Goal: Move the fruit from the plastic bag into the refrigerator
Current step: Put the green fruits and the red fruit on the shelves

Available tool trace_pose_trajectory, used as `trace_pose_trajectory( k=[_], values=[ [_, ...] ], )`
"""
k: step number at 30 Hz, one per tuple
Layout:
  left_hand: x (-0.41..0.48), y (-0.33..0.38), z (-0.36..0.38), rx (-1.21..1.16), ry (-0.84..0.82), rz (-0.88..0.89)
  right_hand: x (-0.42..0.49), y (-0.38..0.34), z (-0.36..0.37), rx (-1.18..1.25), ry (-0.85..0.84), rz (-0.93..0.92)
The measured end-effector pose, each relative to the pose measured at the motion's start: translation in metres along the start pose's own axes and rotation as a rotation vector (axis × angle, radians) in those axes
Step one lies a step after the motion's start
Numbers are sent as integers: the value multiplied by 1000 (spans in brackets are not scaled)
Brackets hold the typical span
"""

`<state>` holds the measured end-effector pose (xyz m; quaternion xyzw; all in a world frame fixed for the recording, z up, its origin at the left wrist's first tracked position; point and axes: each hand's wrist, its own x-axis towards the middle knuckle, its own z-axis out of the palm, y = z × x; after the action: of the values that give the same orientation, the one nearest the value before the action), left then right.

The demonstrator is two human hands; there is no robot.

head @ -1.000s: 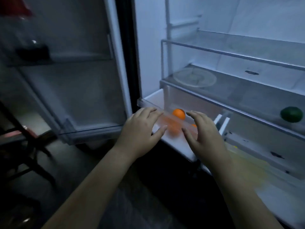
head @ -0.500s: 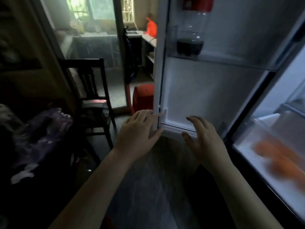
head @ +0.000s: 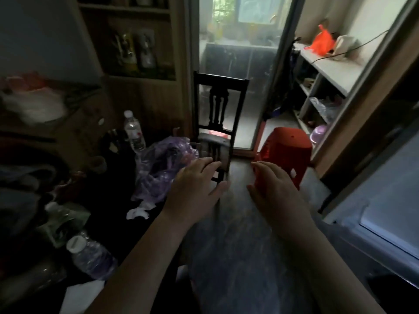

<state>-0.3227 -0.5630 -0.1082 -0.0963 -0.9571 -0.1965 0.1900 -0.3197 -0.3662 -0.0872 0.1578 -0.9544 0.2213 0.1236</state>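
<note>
Your hands held out, fingers loose and empty.
The purple plastic bag lies on the table just left of the fingers of your left hand; a red stool stands beyond the fingers of your right hand, the refrigerator farther right.

The dark table holds a crumpled purple plastic bag, white paper scraps just beside it, an upright water bottle behind it and a second bottle lying nearer. On the floor stand a dark chair and a red stool.
</note>
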Motion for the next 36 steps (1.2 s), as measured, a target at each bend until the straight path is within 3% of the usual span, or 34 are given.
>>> trace_pose_trajectory(
  k=[18, 27, 36],
  values=[
    [9, -157, 67, 103, -29, -527, 171, -24, 167, 148, -336, -372],
    [60, -202, 136, 68, -69, -742, 286, 9, 276, 229, -514, -471],
    [97, -231, 208, -7, -132, -888, 338, 23, 348, 206, -647, -602]
  ],
)
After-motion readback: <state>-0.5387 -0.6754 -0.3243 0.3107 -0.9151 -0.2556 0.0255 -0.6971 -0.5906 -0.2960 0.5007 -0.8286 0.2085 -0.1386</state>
